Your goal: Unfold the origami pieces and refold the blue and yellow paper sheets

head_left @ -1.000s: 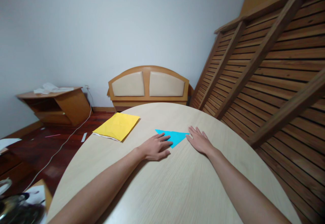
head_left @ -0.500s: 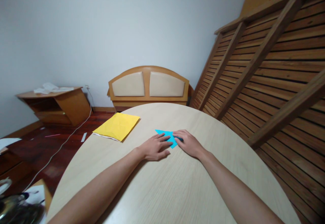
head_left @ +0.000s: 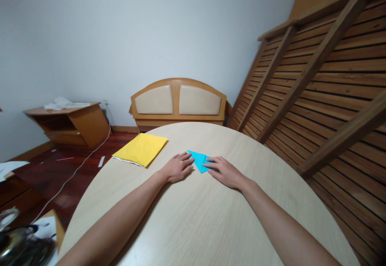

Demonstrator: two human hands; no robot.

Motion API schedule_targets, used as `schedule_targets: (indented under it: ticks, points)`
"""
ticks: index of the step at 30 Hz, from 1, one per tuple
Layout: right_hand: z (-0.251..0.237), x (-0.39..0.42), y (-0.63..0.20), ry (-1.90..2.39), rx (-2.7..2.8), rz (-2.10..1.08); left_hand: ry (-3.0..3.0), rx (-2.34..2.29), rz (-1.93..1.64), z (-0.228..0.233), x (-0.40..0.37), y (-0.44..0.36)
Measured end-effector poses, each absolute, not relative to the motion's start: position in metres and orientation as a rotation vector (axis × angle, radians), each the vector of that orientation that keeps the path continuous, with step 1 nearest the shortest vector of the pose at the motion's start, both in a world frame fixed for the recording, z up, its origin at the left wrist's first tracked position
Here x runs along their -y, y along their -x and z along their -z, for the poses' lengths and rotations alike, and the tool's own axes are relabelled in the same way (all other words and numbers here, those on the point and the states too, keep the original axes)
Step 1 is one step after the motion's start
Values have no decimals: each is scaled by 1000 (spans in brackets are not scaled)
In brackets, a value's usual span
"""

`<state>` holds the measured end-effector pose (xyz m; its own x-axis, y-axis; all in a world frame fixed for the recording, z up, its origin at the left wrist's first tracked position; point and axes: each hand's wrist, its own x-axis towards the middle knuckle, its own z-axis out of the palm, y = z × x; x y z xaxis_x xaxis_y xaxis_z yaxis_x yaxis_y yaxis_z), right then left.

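Note:
A small folded sheet of blue paper (head_left: 199, 162) lies flat on the round wooden table (head_left: 208, 225), with a fold line showing near its middle. My left hand (head_left: 179, 167) rests palm down at the paper's left edge, its fingers stretched out and the tips touching it. From the right, my right hand (head_left: 223, 171) lies over the paper's right part with its fingers extended, covering that side. Neither hand grips the paper. To the left of my left hand is a stack of yellow paper (head_left: 141, 149) with a white edge at its front.
Behind the table stands a wooden headboard (head_left: 175, 101) with cream panels. A slatted wooden frame (head_left: 319, 81) leans along the right side. On the left are a low cabinet (head_left: 68, 125) with crumpled white sheets and a cable (head_left: 70, 176) on the dark red floor.
My left hand has slid left, off the middle of the blue paper, uncovering more of it. The paper has turned slightly. My right hand's fingers have spread flatter over its right side.

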<state>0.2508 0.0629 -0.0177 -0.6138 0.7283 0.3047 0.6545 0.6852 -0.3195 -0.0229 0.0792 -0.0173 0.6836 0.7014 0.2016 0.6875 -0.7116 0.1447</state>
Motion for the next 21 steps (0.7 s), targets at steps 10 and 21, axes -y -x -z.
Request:
schedule_targets:
  ticks: [10,21]
  points:
    - [16,-60,-249,1118,2483,-261,-2942,-662,-434,2,-59,8]
    - [12,-60,-249,1124,2489,-299,-2817,-1192,-449,19,-81,15]
